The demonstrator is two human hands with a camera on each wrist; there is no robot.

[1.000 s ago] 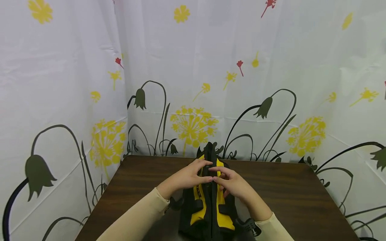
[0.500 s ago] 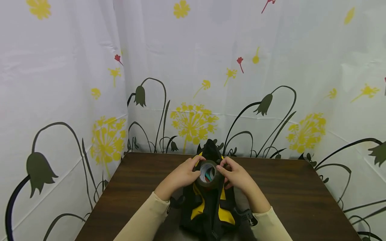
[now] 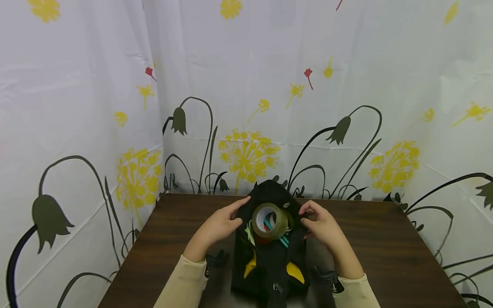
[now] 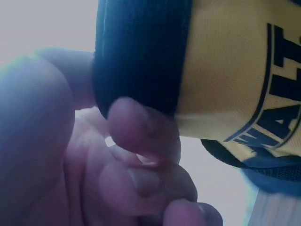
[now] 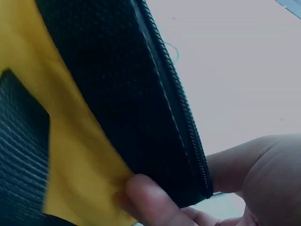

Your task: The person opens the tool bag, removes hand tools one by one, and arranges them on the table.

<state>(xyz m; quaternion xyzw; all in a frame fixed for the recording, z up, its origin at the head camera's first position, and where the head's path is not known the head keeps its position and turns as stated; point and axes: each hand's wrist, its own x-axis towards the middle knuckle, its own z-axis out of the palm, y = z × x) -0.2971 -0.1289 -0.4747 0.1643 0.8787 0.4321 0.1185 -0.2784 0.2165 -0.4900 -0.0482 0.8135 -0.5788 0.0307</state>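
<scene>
A black and yellow zippered tool bag stands on the table with its mouth spread wide. My left hand holds the left rim; in the left wrist view, thumb and fingers pinch the black edge band above a yellow lettered panel. At the opposite rim, my right hand pinches the zipper edge between thumb and fingers. Inside the mouth sits a roll of brown packing tape. Teal handles and something red show behind and below the roll, mostly hidden.
The dark wood table extends on both sides of the bag. A white curtain printed with flowers hangs behind and at the sides. A zipper pull lies at the bag's near end.
My hands have moved apart, left and right, drawing the bag's rims with them. The mouth has gone from closed to wide, and the tape roll and teal handles have come into sight.
</scene>
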